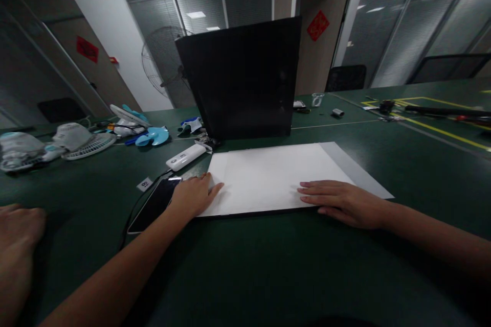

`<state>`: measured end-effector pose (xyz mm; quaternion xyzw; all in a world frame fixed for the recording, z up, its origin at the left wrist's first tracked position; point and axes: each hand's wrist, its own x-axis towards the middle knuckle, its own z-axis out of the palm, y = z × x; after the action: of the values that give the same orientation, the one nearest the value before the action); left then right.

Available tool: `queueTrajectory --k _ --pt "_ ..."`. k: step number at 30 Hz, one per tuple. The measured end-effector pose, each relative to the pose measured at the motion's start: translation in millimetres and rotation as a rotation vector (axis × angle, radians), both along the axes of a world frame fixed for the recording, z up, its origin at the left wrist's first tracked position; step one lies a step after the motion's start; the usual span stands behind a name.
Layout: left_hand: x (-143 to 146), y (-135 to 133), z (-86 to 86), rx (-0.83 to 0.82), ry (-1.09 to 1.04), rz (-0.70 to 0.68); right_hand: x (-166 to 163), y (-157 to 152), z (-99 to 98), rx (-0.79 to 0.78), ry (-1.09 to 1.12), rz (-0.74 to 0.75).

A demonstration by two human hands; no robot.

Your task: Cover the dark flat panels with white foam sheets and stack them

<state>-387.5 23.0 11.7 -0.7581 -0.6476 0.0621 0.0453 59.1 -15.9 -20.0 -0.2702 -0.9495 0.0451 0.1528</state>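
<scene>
White sheet [264, 173] is laid flat mid-desk [245, 276], black panel [245, 82] at its 12 o'clock. Left hand [195, 195] at 8, right hand [345, 202] at 4: unclenched, nothing grasped, apparently placed so the sheet is steadied.

The left forearm [118, 265] is slanting forward, the left hand [195, 194] resting palm down, thumb spreading wide; its fingers are perhaps curling slightly, hard to tell. The right forearm [433, 227] is angling inward, the right hand [345, 202] lying palm down, fingers extending.
</scene>
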Motion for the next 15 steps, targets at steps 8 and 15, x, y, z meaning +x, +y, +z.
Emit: queueTrajectory --k 8,15 --pt "-1 -2 3.0 -0.023 -0.002 0.000 68 38 -6.2 0.106 -0.006 -0.995" --pt "-3 0 0.3 -0.004 0.006 0.009 105 54 -9.1 -0.198 0.085 -1.154"
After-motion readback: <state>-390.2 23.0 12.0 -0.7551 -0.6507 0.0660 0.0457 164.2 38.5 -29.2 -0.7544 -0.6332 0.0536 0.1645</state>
